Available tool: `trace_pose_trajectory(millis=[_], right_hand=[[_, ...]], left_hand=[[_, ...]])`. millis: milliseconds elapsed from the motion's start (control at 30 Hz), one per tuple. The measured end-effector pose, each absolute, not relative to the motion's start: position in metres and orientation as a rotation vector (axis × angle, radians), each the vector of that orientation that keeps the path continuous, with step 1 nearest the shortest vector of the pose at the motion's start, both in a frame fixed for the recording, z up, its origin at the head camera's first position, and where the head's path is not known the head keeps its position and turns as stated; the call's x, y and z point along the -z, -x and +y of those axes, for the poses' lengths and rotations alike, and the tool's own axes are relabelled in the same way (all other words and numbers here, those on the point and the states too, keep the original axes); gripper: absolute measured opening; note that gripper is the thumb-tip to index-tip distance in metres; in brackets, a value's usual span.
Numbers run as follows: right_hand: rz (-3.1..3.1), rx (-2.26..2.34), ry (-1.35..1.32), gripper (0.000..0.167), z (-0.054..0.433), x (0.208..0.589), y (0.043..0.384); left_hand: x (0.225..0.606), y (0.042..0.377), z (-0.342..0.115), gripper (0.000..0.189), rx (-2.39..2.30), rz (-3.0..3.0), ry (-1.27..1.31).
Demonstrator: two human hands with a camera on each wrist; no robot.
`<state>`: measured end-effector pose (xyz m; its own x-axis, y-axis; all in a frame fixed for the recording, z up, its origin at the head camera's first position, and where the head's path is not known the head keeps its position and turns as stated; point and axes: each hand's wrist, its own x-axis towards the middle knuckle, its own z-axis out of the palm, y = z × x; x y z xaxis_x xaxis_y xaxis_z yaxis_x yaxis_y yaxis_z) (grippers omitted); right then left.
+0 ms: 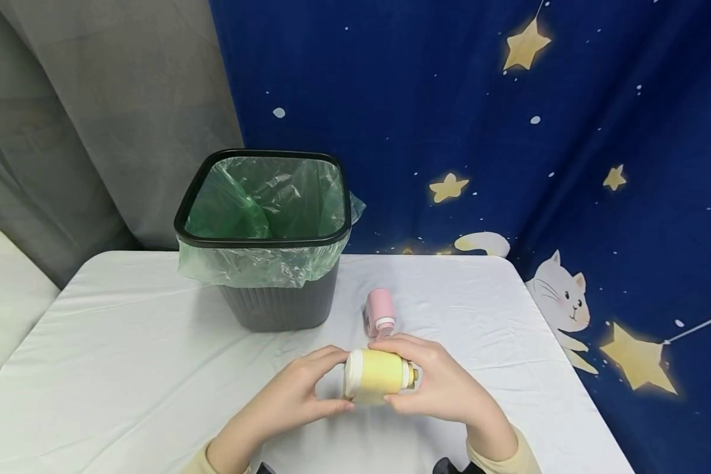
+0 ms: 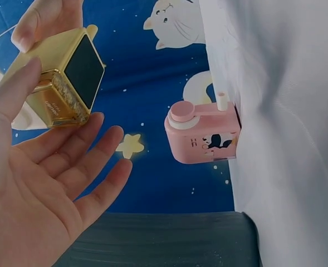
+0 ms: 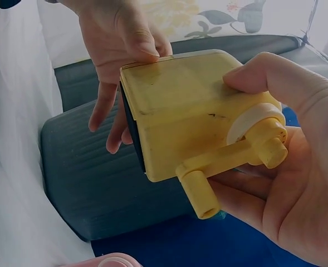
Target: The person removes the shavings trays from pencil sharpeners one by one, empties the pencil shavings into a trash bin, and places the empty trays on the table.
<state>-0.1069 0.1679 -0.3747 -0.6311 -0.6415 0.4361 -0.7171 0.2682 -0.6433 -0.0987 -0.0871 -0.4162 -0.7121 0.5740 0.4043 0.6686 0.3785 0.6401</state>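
Note:
Between both hands is a yellow hand-crank pencil sharpener [image 1: 380, 372], lying on its side above the table. My right hand [image 1: 435, 378] grips its crank end, thumb on one side and fingers on the other; the crank [image 3: 216, 158] shows in the right wrist view. At the base end, my left hand [image 1: 302, 392] holds the sharpener's edges between thumb and index finger, its other fingers spread loosely. The left wrist view shows the dark base and a clear shavings drawer [image 2: 63, 103]. Just beyond the hands stands a pink pencil sharpener [image 2: 202, 133] with a panda picture.
A dark grey bin [image 1: 281, 306] with a green plastic liner [image 1: 255, 263] over its rim stands at the back left of the white-covered table [image 1: 124, 368]. Behind hang a blue star-print curtain [image 1: 391, 99] and a grey curtain [image 1: 142, 99].

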Motion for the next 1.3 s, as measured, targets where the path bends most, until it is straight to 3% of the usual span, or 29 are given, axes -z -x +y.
trace_pose_trajectory(millis=[1300], right_hand=[[-2.479,-1.268,-1.438,0.058,0.1701,0.3693,0.1024]], left_hand=[[0.4103,0.0970,-0.0906,0.045,1.079,-2.432,1.220]])
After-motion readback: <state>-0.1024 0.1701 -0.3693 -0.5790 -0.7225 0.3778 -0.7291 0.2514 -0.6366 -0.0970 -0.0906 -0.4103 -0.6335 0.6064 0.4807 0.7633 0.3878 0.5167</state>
